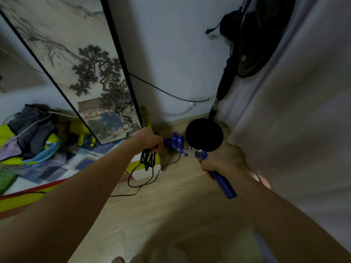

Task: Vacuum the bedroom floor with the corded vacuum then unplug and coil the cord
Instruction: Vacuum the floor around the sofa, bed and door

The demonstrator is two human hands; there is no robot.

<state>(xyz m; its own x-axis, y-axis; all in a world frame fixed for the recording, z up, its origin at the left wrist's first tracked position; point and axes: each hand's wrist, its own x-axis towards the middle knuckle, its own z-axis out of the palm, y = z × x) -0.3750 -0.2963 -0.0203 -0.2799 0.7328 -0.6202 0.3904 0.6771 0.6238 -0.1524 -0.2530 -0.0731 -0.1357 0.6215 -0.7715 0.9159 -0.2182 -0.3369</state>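
Left hand (152, 139): grip closed round a bundle of black cord loops (148, 160), several turns hanging below the fist. Right hand (210, 164): grip wrapped round the blue handle (224, 185) of the corded vacuum (175, 142), whose blue body sits low near the skirting, beside the round black base of a standing fan (204, 134).

Out from the loops: 1 slack run of cord trails over the wooden floor (171, 215) in a loose curve, then back toward the vacuum (exact path partly hidden by the left arm). A second dark line runs along the wall to the socket strip (202, 98); I cannot tell whether it belongs to the vacuum or the fan, or whether a plug is still seated.

Judgement: the coiling step is in hand, vacuuming looks done. Some cord remains loose on the floor.

Next move calls for: gathering the floor slack into further loops of matching size, keeping the bundle pinched so turns do not slip, and holding the vacuum steady as the cord shortens. A framed landscape painting (79, 69) leans close by; snag risk.
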